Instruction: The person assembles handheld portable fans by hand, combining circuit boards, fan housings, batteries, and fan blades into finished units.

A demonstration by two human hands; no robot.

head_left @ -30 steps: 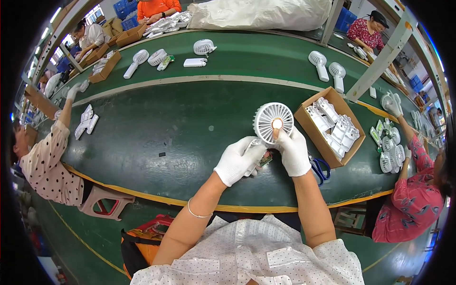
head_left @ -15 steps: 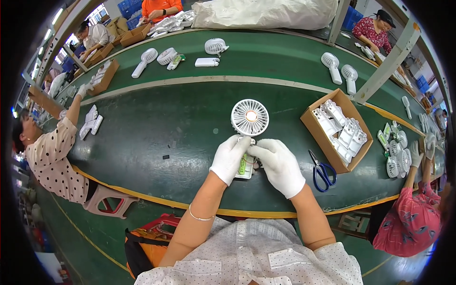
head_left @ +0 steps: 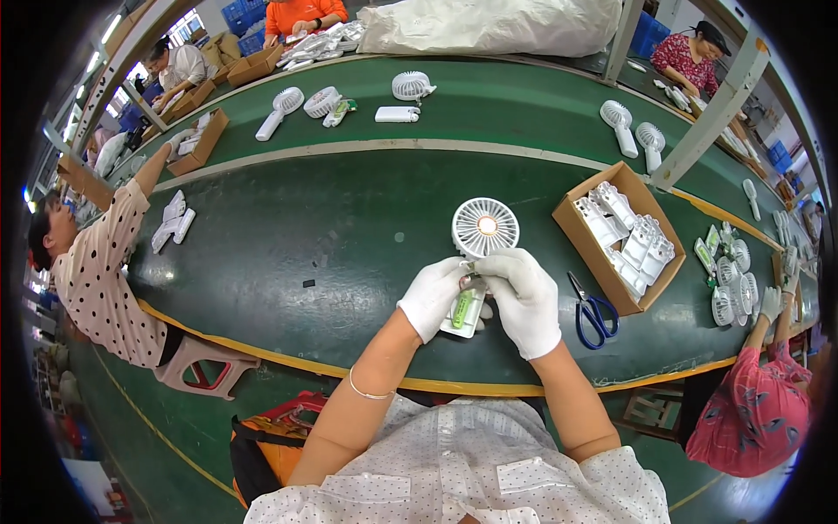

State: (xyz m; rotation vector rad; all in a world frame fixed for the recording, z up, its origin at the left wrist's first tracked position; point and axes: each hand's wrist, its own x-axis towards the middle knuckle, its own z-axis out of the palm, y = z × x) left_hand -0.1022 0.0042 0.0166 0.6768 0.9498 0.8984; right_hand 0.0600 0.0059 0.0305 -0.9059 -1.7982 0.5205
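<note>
A white handheld fan (head_left: 485,228) is between my hands over the green table, its round grille pointing away from me. Its handle is uncovered, with a green battery or label (head_left: 462,308) showing inside the white shell. Gloved in white, my left hand (head_left: 434,299) is closed on the handle's left side, near the neck. My right hand (head_left: 524,299), also gloved, pinches at the neck from the right. What small part lies between the fingertips is hidden. Blue-handled scissors (head_left: 596,320) lie to the right of my right hand.
A cardboard box (head_left: 572,229) of white shell parts stands right of the fan. Along the far conveyor (head_left: 515,109) lie several fans. More fans (head_left: 736,284) are piled at the right near a co-worker's gloved hand. White shells (head_left: 175,221) lie left, beside another co-worker.
My hands and the fan have shifted slightly right and nearer to me. The fans on the conveyor have moved right. The left co-worker's arm has moved a little.
</note>
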